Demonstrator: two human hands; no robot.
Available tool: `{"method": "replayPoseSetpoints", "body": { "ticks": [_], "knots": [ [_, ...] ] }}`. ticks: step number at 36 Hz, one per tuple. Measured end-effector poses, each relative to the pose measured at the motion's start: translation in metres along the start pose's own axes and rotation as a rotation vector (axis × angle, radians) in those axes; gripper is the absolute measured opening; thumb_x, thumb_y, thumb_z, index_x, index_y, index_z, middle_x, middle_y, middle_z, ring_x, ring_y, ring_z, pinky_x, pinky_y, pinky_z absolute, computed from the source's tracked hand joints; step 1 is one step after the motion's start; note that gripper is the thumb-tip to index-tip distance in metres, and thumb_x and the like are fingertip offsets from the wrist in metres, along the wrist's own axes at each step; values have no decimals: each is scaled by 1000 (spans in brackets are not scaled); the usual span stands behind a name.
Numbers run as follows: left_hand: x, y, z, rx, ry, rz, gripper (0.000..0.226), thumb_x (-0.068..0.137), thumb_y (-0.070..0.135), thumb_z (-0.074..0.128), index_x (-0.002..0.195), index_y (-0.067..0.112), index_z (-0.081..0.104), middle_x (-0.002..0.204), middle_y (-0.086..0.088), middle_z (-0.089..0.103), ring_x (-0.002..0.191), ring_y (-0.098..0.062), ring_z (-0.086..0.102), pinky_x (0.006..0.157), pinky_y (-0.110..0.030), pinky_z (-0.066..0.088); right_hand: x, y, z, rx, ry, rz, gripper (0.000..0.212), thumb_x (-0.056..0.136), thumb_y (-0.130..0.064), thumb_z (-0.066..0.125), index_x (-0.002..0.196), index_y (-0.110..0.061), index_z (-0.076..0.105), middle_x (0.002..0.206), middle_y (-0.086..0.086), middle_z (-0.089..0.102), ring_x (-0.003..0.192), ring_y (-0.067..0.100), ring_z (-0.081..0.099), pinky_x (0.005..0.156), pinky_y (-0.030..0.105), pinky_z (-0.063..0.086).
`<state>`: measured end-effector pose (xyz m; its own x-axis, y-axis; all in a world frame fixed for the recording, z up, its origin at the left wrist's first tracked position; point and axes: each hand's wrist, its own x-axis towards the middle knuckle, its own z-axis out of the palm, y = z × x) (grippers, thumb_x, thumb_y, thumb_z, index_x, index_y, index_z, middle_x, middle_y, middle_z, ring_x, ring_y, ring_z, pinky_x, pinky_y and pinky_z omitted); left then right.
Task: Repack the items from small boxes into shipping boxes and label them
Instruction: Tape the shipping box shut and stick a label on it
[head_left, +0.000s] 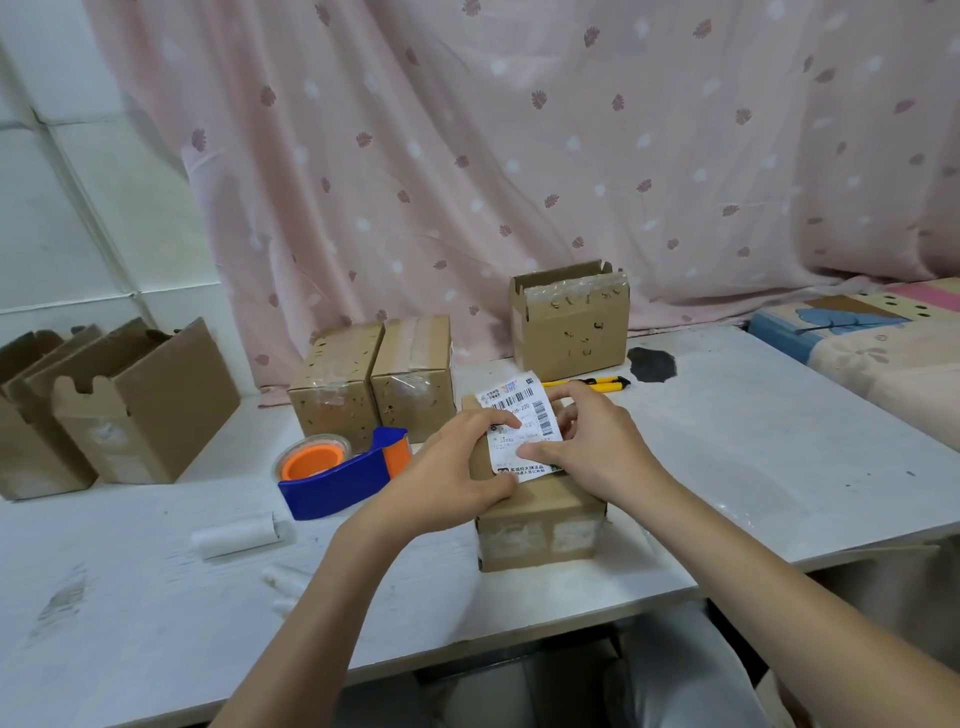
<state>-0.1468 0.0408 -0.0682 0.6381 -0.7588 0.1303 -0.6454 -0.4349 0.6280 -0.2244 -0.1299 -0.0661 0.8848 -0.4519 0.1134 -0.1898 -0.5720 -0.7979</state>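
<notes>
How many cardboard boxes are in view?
7: one under the hands, two taped side by side behind the tape dispenser, one open at the back, three open at far left; more may be hidden there.

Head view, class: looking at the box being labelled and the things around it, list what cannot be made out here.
- Shipping label: text too small; both hands cover parts.
- Sealed box under it: contents hidden by closed, taped flaps.
- Open box at the back: inside hidden by its front wall.
- Brown boxes on the left: cut off by the frame edge.
- Right hand: fingertips behind the label edge, blurred.
</notes>
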Motion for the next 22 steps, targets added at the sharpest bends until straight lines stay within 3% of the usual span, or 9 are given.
{"method": "replayPoseSetpoints", "body": {
  "ticks": [2, 4, 6, 9, 11, 13, 16, 19, 22],
  "knots": [
    [1, 0, 1, 45, -11, -4, 53, 92, 29, 67, 140, 34, 46, 145, 13, 41, 123, -1, 40, 101, -21, 41, 0, 3, 0, -44, 13, 52, 79, 71, -37, 89, 136, -26, 46, 114, -4, 58, 106, 12, 58, 78, 19, 44],
    [2, 0, 3, 75, -13, -6, 53, 93, 29, 66, 142, 30, 47, 148, 14, 38, 129, 0, 35, 104, -20, 35, 0, 5, -1, -53, -5, 124, 98, 70, -43, 89, 149, -24, 33, 136, 7, 48, 126, 23, 50, 98, 33, 44],
    [2, -1, 6, 72, 12, -13, 52, 93, 28, 65, 143, 26, 49, 147, 15, 38, 133, -1, 34, 103, -18, 33, 1, 7, -3, -2, -66, 175, 107, 72, -42, 88, 156, -22, 24, 145, 7, 47, 130, 25, 50, 106, 38, 43],
    [1, -3, 13, 15, 63, -23, 49, 94, 25, 62, 141, 25, 51, 145, 16, 39, 131, -1, 34, 103, -21, 42, 1, 11, -6, 86, -162, 237, 110, 73, -41, 88, 158, -20, 21, 144, 3, 54, 125, 22, 57, 106, 40, 46],
    [0, -3, 19, -55, 98, -37, 43, 96, 22, 58, 140, 24, 54, 145, 16, 38, 129, 0, 35, 94, -11, 42, 2, 16, -8, 151, -206, 243, 95, 75, -37, 87, 153, -21, 36, 130, 0, 66, 111, 19, 67, 100, 40, 52],
    [0, -2, 24, -202, 151, -84, 35, 101, 20, 53, 135, 23, 60, 144, 17, 35, 129, 0, 36, 82, 1, 38, 1, 19, -9, 233, -258, 224, 66, 78, -29, 86, 138, -25, 57, 111, -4, 75, 100, 17, 73, 95, 41, 56],
    [0, 3, 28, -422, 224, -141, 28, 103, 32, 53, 122, 23, 71, 147, 18, 25, 130, 4, 29, 77, 6, 34, -1, 21, -10, 326, -308, 210, 49, 84, -22, 81, 129, -26, 64, 106, -4, 77, 98, 18, 74, 95, 42, 57],
    [-2, -3, 31, -457, 247, -198, 27, 98, 44, 58, 116, 33, 74, 148, 18, 24, 139, -1, 23, 106, -12, 32, -3, 23, -12, 394, -361, 215, 47, 88, -17, 77, 131, -27, 62, 109, -3, 76, 101, 19, 73, 97, 43, 55],
    [-5, -8, 34, -449, 245, -243, 31, 95, 52, 59, 121, 40, 71, 141, 23, 44, 146, -6, 20, 117, -31, 26, -5, 24, -13, 462, -417, 224, 45, 92, -12, 71, 133, -30, 60, 113, -2, 75, 105, 21, 72, 100, 45, 54]
  ]
}}
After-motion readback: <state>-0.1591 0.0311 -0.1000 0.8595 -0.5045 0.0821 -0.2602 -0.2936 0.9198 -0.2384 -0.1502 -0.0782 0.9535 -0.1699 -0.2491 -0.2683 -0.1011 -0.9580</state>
